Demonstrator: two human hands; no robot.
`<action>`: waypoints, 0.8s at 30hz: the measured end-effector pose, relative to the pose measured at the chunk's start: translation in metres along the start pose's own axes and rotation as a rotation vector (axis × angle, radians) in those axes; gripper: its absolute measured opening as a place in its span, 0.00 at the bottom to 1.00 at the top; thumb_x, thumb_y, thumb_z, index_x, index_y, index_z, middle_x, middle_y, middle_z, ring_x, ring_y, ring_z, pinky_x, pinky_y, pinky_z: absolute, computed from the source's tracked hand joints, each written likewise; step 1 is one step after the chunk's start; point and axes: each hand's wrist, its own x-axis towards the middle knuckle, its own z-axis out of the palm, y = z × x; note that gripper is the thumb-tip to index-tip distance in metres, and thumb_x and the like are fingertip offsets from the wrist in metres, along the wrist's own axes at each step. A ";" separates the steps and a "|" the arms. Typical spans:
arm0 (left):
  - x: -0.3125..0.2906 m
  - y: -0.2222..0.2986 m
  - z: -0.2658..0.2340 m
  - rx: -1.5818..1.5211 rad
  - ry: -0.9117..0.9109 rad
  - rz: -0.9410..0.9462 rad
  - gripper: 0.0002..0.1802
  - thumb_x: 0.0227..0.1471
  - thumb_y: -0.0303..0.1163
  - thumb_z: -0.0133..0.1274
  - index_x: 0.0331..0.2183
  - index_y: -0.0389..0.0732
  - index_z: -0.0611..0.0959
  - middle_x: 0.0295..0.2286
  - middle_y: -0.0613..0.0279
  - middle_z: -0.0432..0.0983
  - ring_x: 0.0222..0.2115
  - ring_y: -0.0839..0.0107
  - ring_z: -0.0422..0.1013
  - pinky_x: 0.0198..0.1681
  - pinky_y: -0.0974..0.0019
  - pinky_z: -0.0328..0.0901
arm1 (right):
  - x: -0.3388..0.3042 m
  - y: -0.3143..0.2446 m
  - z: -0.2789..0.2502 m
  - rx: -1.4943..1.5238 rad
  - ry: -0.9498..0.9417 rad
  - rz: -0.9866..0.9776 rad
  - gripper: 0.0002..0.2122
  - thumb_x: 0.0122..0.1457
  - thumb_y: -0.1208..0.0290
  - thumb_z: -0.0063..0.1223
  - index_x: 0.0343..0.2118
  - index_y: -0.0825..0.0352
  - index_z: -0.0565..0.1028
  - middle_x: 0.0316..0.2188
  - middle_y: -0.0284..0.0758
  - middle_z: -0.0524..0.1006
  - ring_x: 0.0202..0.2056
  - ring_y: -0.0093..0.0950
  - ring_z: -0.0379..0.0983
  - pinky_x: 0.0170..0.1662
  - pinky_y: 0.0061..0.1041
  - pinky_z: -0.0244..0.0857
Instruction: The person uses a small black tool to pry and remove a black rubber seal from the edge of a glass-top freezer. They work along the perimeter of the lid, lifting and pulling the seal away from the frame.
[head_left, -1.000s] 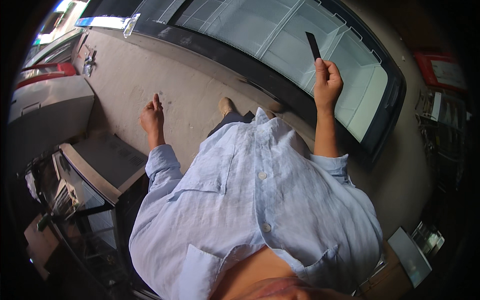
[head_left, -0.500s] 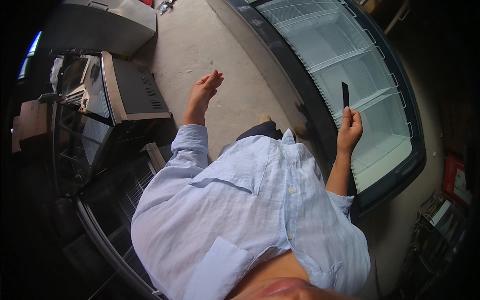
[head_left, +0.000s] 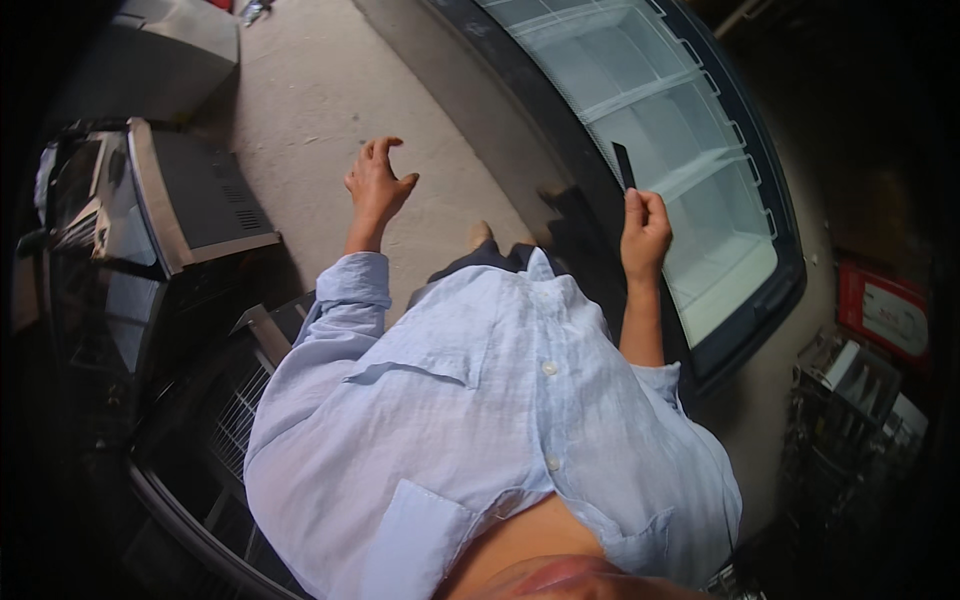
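From my remote seat I had the concrete floor spread out beyond and around my left fingers. The freezer ran from well past both sets of fingers down along the right ones, its dark front edge crossing between the two hands. White wire baskets showed inside it, ahead and to the right of my right fingers.

A grey cabinet stood well off to the left of my left fingers and farther out. Nearer, also to their left, sat a vented unit, and a wire rack lay below them, in shadow. The blue shirt filled the space below both hands. A red case stood far right of my right fingers, with a jumble of metal parts just below it, too dim to sort out.

My left hand hung over the floor, its fingers bent and its thumb well apart from them. My right hand was over the freezer's near side, thumb and forefinger pinching, the other fingers curled in. One shoe showed between the hands. The black strip rose from that right-hand pinch, leaning slightly left, its lower end between the fingertips; whether it touched the freezer I couldn't tell.
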 end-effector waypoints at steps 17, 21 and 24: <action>0.019 0.132 0.069 -0.647 -0.454 -0.137 0.13 0.51 0.39 0.63 0.33 0.40 0.85 0.26 0.68 0.79 0.29 0.80 0.71 0.34 0.72 0.64 | 0.064 0.004 0.039 -0.068 -0.572 -0.157 0.10 0.61 0.60 0.53 0.34 0.62 0.71 0.29 0.37 0.74 0.34 0.40 0.73 0.37 0.36 0.66; 0.040 0.136 0.090 -0.500 -0.324 -0.182 0.15 0.53 0.42 0.61 0.32 0.39 0.84 0.23 0.66 0.79 0.24 0.78 0.72 0.28 0.71 0.64 | 0.104 0.030 0.071 0.001 -0.485 -0.127 0.10 0.60 0.63 0.56 0.36 0.65 0.77 0.32 0.36 0.77 0.31 0.29 0.74 0.36 0.27 0.66; 0.055 0.134 0.108 -0.387 -0.219 -0.248 0.17 0.52 0.44 0.61 0.31 0.39 0.83 0.24 0.65 0.80 0.25 0.77 0.73 0.29 0.71 0.65 | 0.130 0.038 0.090 -0.032 -0.513 -0.092 0.12 0.58 0.60 0.57 0.36 0.63 0.79 0.33 0.38 0.77 0.35 0.33 0.74 0.40 0.30 0.67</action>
